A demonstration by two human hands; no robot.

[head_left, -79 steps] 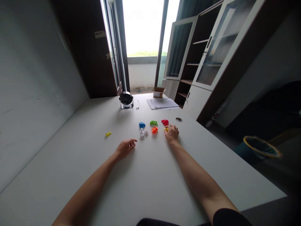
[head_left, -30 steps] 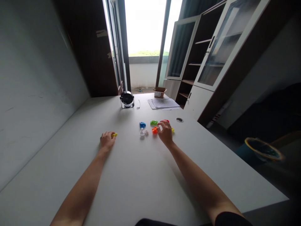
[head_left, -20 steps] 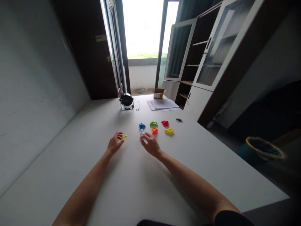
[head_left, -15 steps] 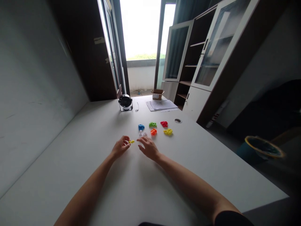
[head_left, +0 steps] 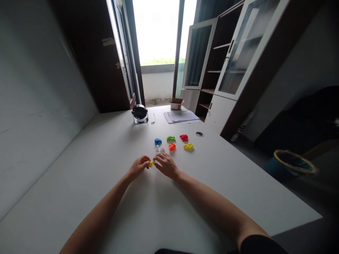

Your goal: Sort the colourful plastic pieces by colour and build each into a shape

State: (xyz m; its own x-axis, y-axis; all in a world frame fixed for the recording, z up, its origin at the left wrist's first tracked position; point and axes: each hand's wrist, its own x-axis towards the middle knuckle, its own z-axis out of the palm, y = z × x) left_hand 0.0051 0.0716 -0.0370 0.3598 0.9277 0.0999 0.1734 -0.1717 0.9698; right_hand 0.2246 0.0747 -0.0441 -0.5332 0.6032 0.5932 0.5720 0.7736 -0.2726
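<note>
My left hand (head_left: 139, 167) pinches a small yellow plastic piece (head_left: 151, 164) just above the white table. The fingertips of my right hand (head_left: 166, 165) are closed on the right end of the same piece; its exact shape is too small to make out. Just beyond my right hand lies a pile of white pieces (head_left: 160, 149), partly hidden by its fingers. Small heaps of blue pieces (head_left: 158, 141), green pieces (head_left: 171, 138), red pieces (head_left: 183, 138), orange pieces (head_left: 172, 146) and yellow pieces (head_left: 188, 146) sit farther off, sorted by colour.
At the back of the table (head_left: 212, 183) stand a round black device on a stand (head_left: 140, 113) and an open cardboard box (head_left: 176, 103). Papers (head_left: 182, 116) lie before the box. A cable hole (head_left: 199, 134) is near the right edge; a bin (head_left: 291, 164) stands beyond it.
My left hand has moved right with the yellow piece, bringing it to my right hand. My right fingers, apart from it before, now meet on its end. The view has shifted slightly.
</note>
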